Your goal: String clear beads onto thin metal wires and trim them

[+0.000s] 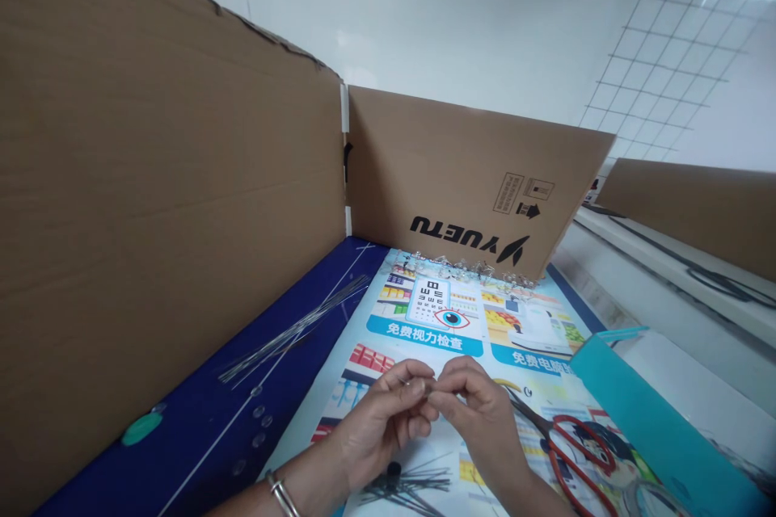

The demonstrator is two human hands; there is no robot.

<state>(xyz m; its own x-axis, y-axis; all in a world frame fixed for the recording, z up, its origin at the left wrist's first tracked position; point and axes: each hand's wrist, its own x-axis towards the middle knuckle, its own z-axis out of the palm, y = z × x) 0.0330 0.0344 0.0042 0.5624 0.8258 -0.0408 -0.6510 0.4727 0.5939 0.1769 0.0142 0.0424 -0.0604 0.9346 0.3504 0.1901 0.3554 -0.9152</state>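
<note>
My left hand and my right hand meet over a printed poster on the table. Their fingertips pinch together on a small thin piece, seemingly a short wire, too small to make out. A silver bracelet is on my left wrist. Just below the hands lies a small pile of short dark wires.
A bundle of long thin metal wires lies on the blue surface at left. Red-handled scissors lie to the right of the hands, beside a teal box. Cardboard walls enclose the left and back. Small clear pieces line the back wall.
</note>
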